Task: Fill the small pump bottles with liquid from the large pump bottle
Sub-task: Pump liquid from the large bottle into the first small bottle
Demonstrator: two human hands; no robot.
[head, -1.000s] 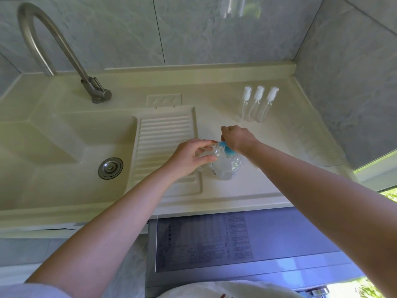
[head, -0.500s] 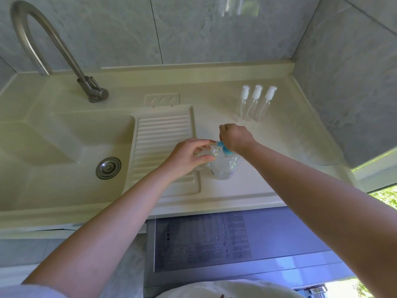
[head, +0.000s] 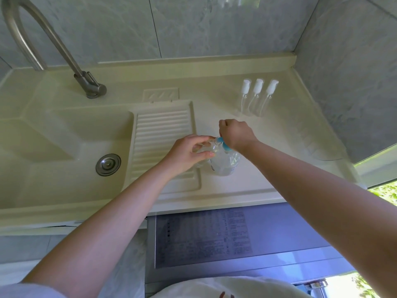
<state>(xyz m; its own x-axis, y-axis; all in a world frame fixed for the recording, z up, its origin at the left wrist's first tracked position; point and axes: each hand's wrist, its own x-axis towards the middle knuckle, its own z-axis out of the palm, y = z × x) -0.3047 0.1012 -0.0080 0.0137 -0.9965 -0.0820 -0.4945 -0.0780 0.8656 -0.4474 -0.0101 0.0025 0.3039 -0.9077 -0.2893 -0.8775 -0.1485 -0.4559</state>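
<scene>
Clear large bottle (head: 223,163) at centre counter: right hand (head: 235,134) curls over its blue pump (head: 223,145), left hand (head: 189,153) pinches a small bottle (head: 206,148) under the spout (filling step); next, refill those at 1 o'clock (head: 256,97).

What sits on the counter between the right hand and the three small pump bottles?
Nothing: in the head view, only bare counter separates the right hand from the small pump bottles.

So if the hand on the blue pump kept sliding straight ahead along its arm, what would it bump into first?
Probably bare countertop first, then the back ledge. The right hand seems aimed left of the three small pump bottles, though depth is hard to judge.
</scene>
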